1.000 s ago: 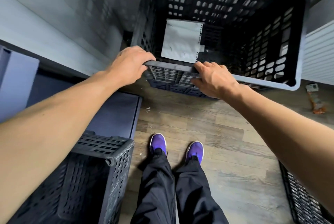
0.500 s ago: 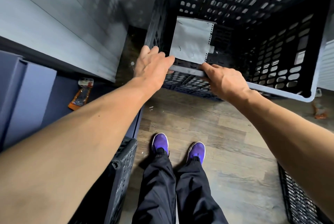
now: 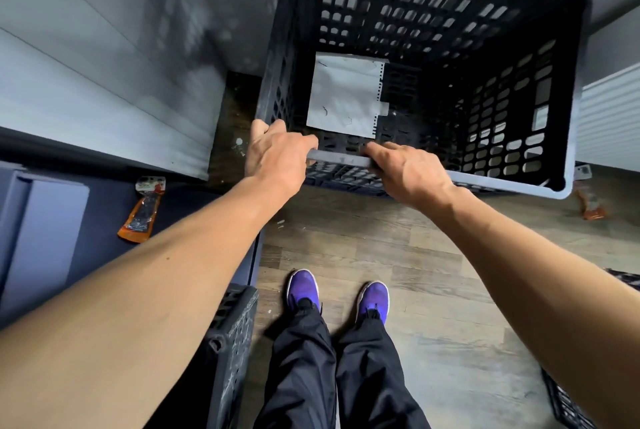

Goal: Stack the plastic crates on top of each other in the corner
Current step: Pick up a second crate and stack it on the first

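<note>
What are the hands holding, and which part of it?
Both hands, left and right, grip the black plastic crate by its near top rim.

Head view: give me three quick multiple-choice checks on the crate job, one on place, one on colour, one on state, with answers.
1. Where does the white sheet lie?
A. On the wood floor
B. Inside the top crate
C. On the blue surface

2. What colour are the shoes?
A. Purple
B. White
C. Red

3. How do the hands stand on the top crate?
A. Both off it
B. Only the left holds it
C. Both grip its near rim

Answers: B, the white sheet lies in the top crate. A, both shoes are purple. C, the left hand and right hand both close on the near rim.
</note>
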Available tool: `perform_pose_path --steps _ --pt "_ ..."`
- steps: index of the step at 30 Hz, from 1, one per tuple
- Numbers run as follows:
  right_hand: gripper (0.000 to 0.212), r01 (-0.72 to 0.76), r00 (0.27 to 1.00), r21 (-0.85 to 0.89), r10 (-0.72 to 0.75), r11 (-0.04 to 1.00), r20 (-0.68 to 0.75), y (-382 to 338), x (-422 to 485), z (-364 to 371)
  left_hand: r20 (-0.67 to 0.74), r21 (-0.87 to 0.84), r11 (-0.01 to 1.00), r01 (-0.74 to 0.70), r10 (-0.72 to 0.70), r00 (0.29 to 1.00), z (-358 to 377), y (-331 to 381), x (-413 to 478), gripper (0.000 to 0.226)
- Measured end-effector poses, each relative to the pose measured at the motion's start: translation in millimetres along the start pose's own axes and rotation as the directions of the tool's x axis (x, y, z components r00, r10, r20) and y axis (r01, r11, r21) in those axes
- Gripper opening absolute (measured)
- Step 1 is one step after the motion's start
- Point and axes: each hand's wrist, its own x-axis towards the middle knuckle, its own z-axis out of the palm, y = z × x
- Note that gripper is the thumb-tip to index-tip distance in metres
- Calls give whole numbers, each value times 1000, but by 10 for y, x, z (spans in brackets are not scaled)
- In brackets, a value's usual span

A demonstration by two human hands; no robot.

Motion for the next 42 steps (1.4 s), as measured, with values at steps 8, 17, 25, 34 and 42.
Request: perform_pose_path --steps 8,17,25,34,42 --pt "28 -9 1000 20 9 1000 10 192 -209 -37 -6 84 993 -78 78 997 42 -3 -22 19" --pt "34 -114 984 -18 116 993 134 265 -167 -114 -13 176 979 -106 110 994 58 -19 34 18" --pt "52 -247 969 -9 248 969 26 169 -316 -27 23 87 992 -87 85 996 23 57 -47 48" --pt "66 -175 976 67 182 982 -122 480 -996 -24 61 17 997 -79 78 995 109 595 -394 75" --pt "70 -230 961 222 257 947 -100 987 -1886 -90 1 -107 986 -131 132 991 151 1729 -773 59"
